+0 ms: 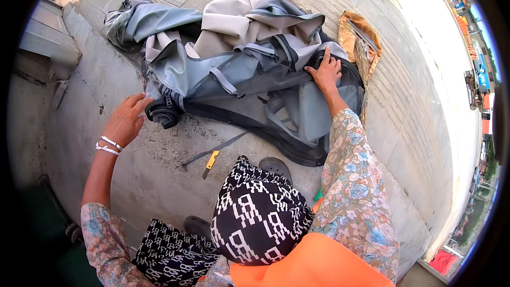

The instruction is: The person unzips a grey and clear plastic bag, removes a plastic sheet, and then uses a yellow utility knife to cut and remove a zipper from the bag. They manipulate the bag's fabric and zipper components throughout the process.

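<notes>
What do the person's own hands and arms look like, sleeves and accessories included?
Both sleeves have blue and pink flowers on a brownish ground. The left hand has white bands at its wrist; the right hand shows none. Neither wears a glove.

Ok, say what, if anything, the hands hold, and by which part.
The right hand lies on the gray cloth near its right end, no clear grip. The left hand is by the black round piece; whether it holds that cannot be told.
</notes>
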A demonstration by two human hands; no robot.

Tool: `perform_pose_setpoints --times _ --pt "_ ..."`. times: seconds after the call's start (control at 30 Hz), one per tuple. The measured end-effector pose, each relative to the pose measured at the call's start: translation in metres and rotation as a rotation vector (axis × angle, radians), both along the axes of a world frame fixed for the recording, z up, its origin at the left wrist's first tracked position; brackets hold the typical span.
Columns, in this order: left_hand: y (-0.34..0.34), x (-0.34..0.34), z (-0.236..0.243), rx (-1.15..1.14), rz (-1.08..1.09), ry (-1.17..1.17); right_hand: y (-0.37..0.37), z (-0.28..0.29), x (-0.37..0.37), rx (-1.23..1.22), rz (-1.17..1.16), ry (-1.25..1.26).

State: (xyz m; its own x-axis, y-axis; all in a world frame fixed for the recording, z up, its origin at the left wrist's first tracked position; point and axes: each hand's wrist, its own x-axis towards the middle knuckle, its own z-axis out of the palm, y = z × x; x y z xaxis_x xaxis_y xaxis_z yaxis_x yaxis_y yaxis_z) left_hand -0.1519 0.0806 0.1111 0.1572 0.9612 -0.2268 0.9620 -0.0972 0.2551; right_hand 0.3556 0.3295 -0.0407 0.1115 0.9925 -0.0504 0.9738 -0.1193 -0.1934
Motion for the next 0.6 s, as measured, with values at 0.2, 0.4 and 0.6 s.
perform_pose_setpoints --times 0.2,0.4,0.6 --pt "0.071 0.100 -0.046 0.085 -0.093 0.034 0.048 -0.026 -0.008 0.349 0.129 0.437" --pt "0.103 0.082 -0.042 -0.472 0.776 -1.352 -0.042 0.064 -0.198 0.438 0.485 1.076" --pt "0.118 0.046 -0.036 -0.105 0.866 -1.088 -0.150 0.062 -0.300 0.014 1.088 1.075"
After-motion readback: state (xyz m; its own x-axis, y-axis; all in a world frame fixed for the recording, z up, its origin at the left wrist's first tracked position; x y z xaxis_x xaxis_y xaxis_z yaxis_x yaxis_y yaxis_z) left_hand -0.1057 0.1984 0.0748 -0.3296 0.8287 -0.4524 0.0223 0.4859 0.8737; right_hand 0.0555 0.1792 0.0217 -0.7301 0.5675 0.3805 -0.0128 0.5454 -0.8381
